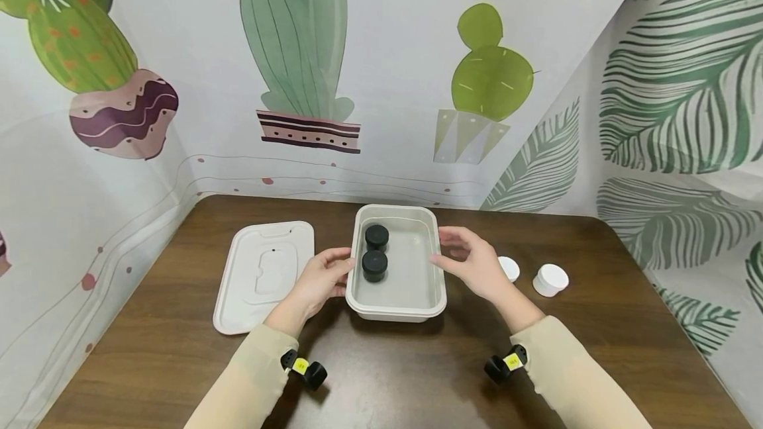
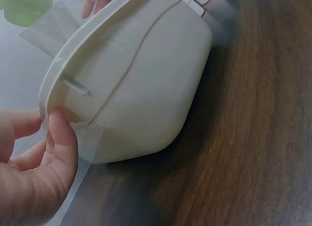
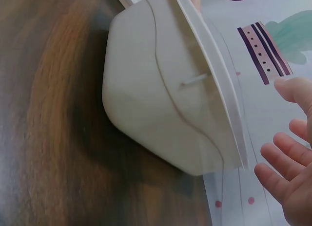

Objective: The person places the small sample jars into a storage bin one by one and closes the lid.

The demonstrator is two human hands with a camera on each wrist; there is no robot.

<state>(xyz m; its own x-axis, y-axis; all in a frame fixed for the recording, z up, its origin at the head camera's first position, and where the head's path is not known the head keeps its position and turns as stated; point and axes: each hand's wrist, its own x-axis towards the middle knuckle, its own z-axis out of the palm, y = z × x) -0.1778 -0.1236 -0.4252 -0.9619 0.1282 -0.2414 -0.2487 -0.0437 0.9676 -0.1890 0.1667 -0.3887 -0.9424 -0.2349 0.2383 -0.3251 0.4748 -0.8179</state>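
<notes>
A white rectangular container (image 1: 396,313) stands in the middle of the brown table (image 1: 387,382). Two small jars with black lids (image 1: 377,237) (image 1: 374,265) sit inside it along the left wall. My left hand (image 1: 322,280) is at the container's left side. In the left wrist view its fingertips (image 2: 61,131) touch the rim of the container (image 2: 146,89). My right hand (image 1: 473,263) is spread beside the right rim. In the right wrist view its fingers (image 3: 290,172) are straight, with a small gap to the container (image 3: 161,104).
The container's flat white lid (image 1: 265,273) lies on the table to the left of it. Two small white jars (image 1: 550,279) (image 1: 508,268) stand to the right, behind my right hand. Cactus and leaf backdrops wall in the table on three sides.
</notes>
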